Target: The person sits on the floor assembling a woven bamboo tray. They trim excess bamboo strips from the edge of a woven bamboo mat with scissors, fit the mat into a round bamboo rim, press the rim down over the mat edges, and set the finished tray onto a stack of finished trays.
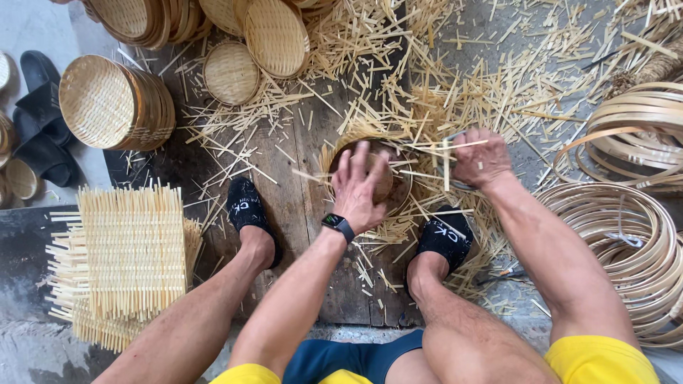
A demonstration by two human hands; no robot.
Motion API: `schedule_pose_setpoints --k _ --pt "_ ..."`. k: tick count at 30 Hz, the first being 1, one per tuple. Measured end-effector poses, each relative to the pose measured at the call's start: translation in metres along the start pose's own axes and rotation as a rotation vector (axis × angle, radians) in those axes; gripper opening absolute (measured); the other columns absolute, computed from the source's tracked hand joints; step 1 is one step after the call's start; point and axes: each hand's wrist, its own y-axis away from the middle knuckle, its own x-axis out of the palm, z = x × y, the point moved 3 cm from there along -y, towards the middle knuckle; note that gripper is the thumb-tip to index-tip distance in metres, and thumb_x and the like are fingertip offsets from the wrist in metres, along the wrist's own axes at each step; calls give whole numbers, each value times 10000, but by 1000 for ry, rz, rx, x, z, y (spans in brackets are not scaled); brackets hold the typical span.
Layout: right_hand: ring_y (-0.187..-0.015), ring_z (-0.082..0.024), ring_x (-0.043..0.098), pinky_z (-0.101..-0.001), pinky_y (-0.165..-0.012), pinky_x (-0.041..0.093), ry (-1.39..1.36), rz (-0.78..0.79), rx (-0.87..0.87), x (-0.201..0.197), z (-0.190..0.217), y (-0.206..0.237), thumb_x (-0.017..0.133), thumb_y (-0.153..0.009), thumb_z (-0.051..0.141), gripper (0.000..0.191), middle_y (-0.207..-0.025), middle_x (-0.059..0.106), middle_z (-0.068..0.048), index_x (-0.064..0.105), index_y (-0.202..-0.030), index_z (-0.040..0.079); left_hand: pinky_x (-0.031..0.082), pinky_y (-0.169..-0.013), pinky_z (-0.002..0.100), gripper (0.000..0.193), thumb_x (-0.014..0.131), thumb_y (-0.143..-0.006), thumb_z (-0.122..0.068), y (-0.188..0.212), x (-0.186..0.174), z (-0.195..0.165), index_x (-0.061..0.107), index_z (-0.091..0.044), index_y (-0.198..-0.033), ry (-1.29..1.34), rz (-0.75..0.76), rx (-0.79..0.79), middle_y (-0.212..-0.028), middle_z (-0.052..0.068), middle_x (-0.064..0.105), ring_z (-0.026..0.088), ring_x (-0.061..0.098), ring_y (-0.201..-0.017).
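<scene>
Clearly, the left hand (359, 186) presses splayed fingers on the half-formed basket (370, 171) mid-board, while the right hand (480, 158) is clenched around a small cutter at its rim. A slip could nick fingers, or loose strips (441, 153) might spring free.

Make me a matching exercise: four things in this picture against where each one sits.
Things:
1. flat woven mats
2. bamboo hoops
3. stack of finished baskets
4. left hand

Places:
A. upper left, lying on its side
B. on the round form at centre
C. piled at the right edge
D. stacked at the lower left

Pairs: 1-D, 2-C, 3-A, 4-B
</scene>
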Motion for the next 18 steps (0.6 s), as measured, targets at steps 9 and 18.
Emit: schedule_pose_setpoints --k 9,18 --pt "-683 -177 582 -336 -650 549 -15 -358 27 3 11 -3 617 -755 188 118 -715 557 -70 641 -812 87 344 -1121 587 1059 910 -574 -245 2 12 -3 436 -394 -1509 195 -94 -83 -1538 197 279 453 328 -1355" --pt "-707 -203 609 -342 -666 556 -24 -282 -43 -1 -8 14 702 -808 455 440 -790 612 -106 667 -890 25 350 -1124 541 934 873 -528 -219 -10 -4 8 583 -375 -1403 150 138 57 -1570 83 282 380 324 -1387"
